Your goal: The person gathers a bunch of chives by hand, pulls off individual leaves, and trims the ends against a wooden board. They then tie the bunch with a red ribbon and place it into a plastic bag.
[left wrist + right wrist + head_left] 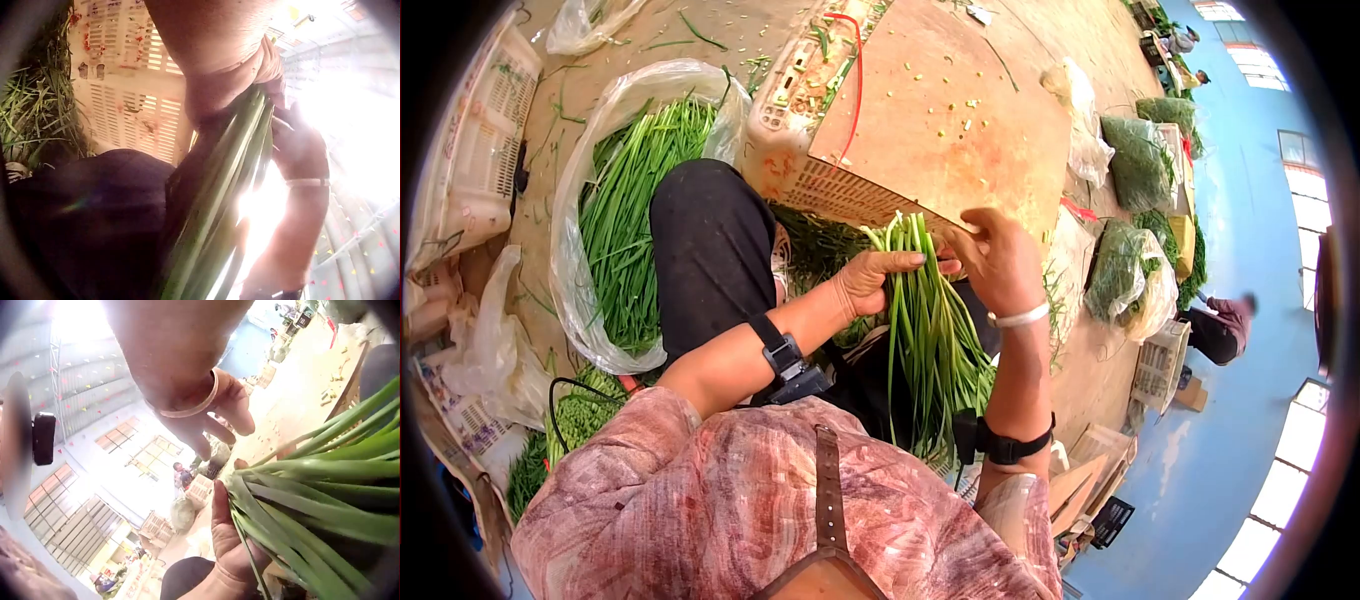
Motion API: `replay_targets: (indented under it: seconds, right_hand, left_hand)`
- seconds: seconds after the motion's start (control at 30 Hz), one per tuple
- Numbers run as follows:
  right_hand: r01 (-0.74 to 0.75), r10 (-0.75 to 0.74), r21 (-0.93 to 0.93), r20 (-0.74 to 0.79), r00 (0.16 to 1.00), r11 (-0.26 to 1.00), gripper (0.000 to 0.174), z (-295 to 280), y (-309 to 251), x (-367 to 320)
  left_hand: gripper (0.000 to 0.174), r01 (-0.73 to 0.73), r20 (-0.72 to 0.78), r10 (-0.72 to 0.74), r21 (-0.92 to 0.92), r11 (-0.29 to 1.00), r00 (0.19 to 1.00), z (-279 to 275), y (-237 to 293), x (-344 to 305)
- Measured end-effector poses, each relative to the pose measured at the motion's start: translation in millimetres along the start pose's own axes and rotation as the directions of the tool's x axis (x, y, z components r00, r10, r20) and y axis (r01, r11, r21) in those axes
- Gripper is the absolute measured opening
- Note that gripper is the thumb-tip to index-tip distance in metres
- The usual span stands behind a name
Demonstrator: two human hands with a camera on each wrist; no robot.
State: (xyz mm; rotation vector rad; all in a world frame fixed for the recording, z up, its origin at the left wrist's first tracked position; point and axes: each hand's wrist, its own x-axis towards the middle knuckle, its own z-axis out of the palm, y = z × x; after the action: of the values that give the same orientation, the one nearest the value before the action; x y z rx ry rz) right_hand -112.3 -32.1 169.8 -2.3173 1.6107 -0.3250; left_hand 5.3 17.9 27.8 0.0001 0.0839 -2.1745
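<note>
My left hand (868, 282) grips a bunch of long green chives (932, 330) near its pale stem ends, thumb laid across the front. The leaves fan down over my lap toward the right forearm. In the right wrist view the same bunch (312, 487) spreads rightward from the left palm. My right hand (1002, 262), with a white bangle on its wrist, is raised just beside the stem ends. Its fingers (234, 412) are loosely bent, and nothing shows between them. In the left wrist view the left fingers' far side is hidden.
A wooden board (960, 100) with small cut bits lies in front on a perforated plastic crate (840, 190). To the left stands a plastic-lined container (565, 270) full of chives. Bagged greens (1138, 165) line the right side; another person (1225, 325) is beyond.
</note>
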Motion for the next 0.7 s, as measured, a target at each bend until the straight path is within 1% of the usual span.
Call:
replay_targets:
  seconds: [0.07,0.1,0.13,0.2,0.23,0.27,0.3,0.33,0.37,0.4,0.43,0.47,0.5,0.53,0.57,0.6,0.63,0.67,0.7]
  right_hand:
    - [0.024,-0.033,0.169,0.049,0.998,0.985,0.024,21,4,12]
    - [-0.010,-0.011,0.183,0.112,0.994,0.983,0.021,23,-4,15]
    - [-0.101,0.051,0.291,0.176,0.983,0.951,0.019,33,0,16]
    - [-0.151,0.093,0.393,0.164,0.982,0.907,0.019,38,0,17]
    - [-0.150,0.088,0.396,0.171,0.981,0.906,0.019,43,2,17]
    - [-0.042,0.029,0.414,0.038,0.999,0.909,0.017,49,5,15]
    - [0.067,-0.028,0.414,-0.101,0.995,0.908,0.016,48,0,16]
    - [0.065,-0.024,0.412,-0.105,0.994,0.909,0.016,43,-5,16]
    - [-0.028,0.073,0.587,-0.054,0.996,0.809,0.013,36,-10,17]
    - [-0.117,0.156,0.736,0.016,0.988,0.666,0.011,25,-21,19]
    - [-0.116,0.174,0.833,0.024,0.985,0.541,0.009,12,-24,25]
    - [-0.040,0.145,0.881,-0.032,0.989,0.471,0.010,3,-17,31]
    - [-0.032,0.214,0.937,-0.046,0.976,0.349,0.012,-13,-21,34]
    - [0.050,0.151,0.962,-0.094,0.984,0.270,0.013,-27,-11,38]
    - [0.096,0.181,0.968,-0.140,0.973,0.232,0.013,-44,-2,40]
    - [0.136,0.204,0.968,-0.179,0.962,0.209,0.013,-61,7,40]
    - [0.129,0.304,0.976,-0.178,0.936,0.175,0.014,-83,8,38]
    - [0.110,0.271,0.988,-0.136,0.953,0.111,0.017,-109,23,37]
    - [0.092,0.279,0.982,-0.136,0.951,0.163,0.020,-137,32,30]
  left_hand:
    - [0.040,0.042,0.003,-0.042,0.016,0.999,0.999,0,1,-1]
    - [0.040,0.043,0.004,-0.043,0.016,0.999,0.999,-1,-1,0]
    - [0.041,0.014,0.010,-0.015,0.022,1.000,1.000,-2,-3,0]
    - [0.041,-0.034,0.012,0.033,0.026,0.999,0.999,-4,-2,0]
    - [0.042,-0.034,-0.015,0.035,0.051,0.998,0.999,-5,-2,-2]
    - [0.043,-0.027,-0.039,0.030,0.078,0.997,0.999,-6,-3,-3]
    - [0.046,0.019,-0.040,-0.018,0.046,0.999,0.999,-2,-1,-4]
    - [0.046,0.025,-0.038,-0.023,0.046,0.999,0.999,3,0,-3]
    - [0.044,-0.001,0.017,0.000,0.053,0.999,1.000,8,0,-3]
    - [0.041,-0.028,0.070,0.024,0.058,0.998,0.997,14,0,-4]
    - [0.043,-0.034,0.053,0.030,0.068,0.997,0.998,10,-2,1]
    - [0.043,-0.032,0.052,0.028,0.068,0.997,0.998,6,-2,1]
    - [0.044,-0.025,0.041,0.022,0.086,0.996,0.999,6,-2,0]
    - [0.044,-0.019,0.032,0.016,0.104,0.994,0.999,6,-2,0]
    - [0.050,-0.033,0.029,0.030,0.138,0.990,0.999,3,-5,3]
    - [0.050,-0.032,0.032,0.028,0.136,0.990,0.999,2,-5,4]
    - [0.045,-0.032,0.026,0.029,0.114,0.993,0.999,1,-5,4]
    - [0.040,-0.032,0.018,0.030,0.091,0.995,0.999,1,-5,4]
    - [0.038,-0.039,-0.007,0.040,0.103,0.994,0.999,3,-4,3]
